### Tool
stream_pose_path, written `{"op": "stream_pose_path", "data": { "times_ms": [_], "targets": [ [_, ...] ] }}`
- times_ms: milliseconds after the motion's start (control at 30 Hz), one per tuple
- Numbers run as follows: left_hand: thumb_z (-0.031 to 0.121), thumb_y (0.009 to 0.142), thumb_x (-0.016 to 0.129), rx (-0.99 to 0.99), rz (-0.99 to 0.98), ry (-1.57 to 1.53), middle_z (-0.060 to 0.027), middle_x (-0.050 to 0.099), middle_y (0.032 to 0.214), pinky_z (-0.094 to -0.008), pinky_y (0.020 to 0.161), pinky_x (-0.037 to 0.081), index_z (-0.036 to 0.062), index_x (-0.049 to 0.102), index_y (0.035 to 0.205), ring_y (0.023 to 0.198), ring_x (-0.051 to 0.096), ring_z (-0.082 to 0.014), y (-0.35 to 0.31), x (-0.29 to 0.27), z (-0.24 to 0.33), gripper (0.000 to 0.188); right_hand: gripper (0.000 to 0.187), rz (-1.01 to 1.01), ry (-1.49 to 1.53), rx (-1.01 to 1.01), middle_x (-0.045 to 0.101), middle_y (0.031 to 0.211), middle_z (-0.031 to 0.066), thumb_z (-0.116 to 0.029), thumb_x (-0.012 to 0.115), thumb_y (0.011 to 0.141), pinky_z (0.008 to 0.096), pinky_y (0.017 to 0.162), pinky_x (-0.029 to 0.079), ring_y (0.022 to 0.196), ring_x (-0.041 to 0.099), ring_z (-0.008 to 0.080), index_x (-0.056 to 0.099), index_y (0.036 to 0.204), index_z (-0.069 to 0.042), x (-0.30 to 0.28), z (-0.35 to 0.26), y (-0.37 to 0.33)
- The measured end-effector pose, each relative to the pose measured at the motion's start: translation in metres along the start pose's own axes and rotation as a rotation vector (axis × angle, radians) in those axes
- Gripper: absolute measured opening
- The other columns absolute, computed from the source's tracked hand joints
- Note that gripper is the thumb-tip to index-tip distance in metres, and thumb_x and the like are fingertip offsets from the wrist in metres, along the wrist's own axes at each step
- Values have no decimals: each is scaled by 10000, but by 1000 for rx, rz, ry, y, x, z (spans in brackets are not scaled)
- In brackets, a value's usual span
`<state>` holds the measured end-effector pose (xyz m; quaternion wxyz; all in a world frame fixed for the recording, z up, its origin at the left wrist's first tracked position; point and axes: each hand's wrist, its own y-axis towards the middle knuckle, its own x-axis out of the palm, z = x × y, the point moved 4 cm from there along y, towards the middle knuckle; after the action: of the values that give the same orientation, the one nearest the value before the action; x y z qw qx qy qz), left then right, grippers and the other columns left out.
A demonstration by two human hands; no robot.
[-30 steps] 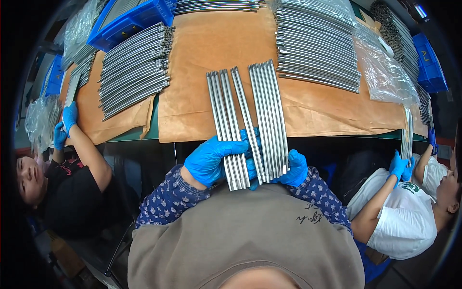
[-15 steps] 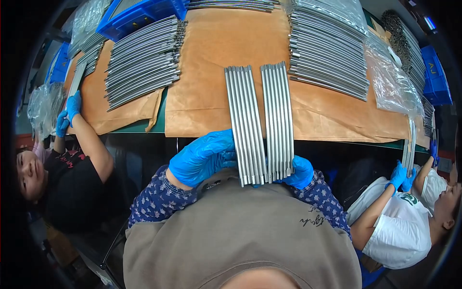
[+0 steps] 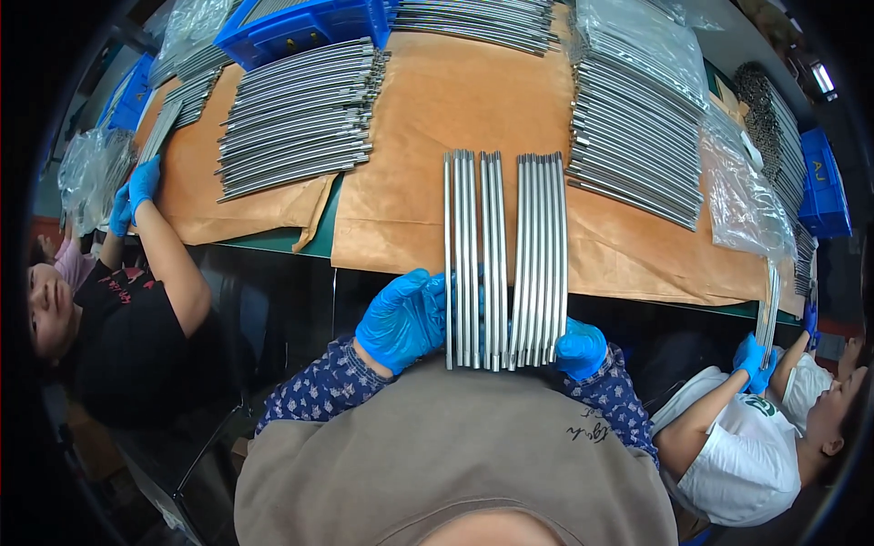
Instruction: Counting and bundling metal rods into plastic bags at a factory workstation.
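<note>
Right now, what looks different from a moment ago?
The left bundle of rods has fanned into smaller groups, with one rod apart at its left edge. The left hand has opened, showing its palm. The right hand still holds the right bundle low down; the rod stack at upper left lies as before.

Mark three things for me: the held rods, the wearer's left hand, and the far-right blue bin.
Held rods [image 3: 542, 264]: head view, mid-length on the right-hand bunch.
Left hand [image 3: 399, 320]: head view, middle of the glove.
Blue bin [image 3: 827, 198]: head view, outer wall.
</note>
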<state>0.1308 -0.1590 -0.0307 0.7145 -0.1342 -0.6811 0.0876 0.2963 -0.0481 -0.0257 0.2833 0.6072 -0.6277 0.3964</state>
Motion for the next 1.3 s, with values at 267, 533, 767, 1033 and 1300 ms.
{"op": "stream_pose_path", "data": {
  "times_ms": [267, 533, 767, 1033, 1300],
  "targets": [
    [464, 783, 556, -142, -144, -38, -234, 380, 1300, -460, 980, 341, -36, 295, 1312, 1180, 418, -327, 11, 18, -11, 773, 704, 101, -195, -24, 442, 1268, 159, -289, 622, 777, 341, 971, 347, 1143, 451, 239, 298, 1319, 21, 27, -17, 3],
    [422, 775, 611, 56, -26, -55, -200, 503, 1174, -477, 915, 418, 43, 420, 1236, 1089, 504, -307, 16, 0, -7, 626, 574, 113, -261, 70, 515, 1169, 208, -292, 574, 817, 411, 878, 429, 1040, 530, 285, 421, 1218, 88, 28, -15, -4],
    [583, 755, 516, -69, -180, 47, -306, 359, 1265, -501, 959, 359, 1, 252, 1331, 1153, 407, -416, 25, 38, -18, 860, 387, 384, -292, 94, 580, 1070, 168, -183, 540, 853, 301, 763, 498, 950, 583, 228, 499, 1165, 43, 31, -15, -2],
    [496, 841, 447, -109, -144, 80, -237, 362, 1306, -451, 967, 375, 20, 249, 1341, 1176, 418, -336, 24, 40, -21, 719, 305, 424, -486, 220, 625, 943, 82, -194, 513, 887, 215, 613, 488, 762, 634, 152, 505, 1141, -26, 37, -14, 15],
    [114, 837, 533, -192, 129, 225, -156, 586, 1030, -405, 893, 449, 36, 446, 1187, 1118, 489, -288, 36, 35, -35, 369, 222, 302, -1222, 293, 611, 796, 71, -182, 523, 865, 256, 601, 498, 675, 615, 151, 589, 1004, -22, 57, -32, 25]
  ]
}}
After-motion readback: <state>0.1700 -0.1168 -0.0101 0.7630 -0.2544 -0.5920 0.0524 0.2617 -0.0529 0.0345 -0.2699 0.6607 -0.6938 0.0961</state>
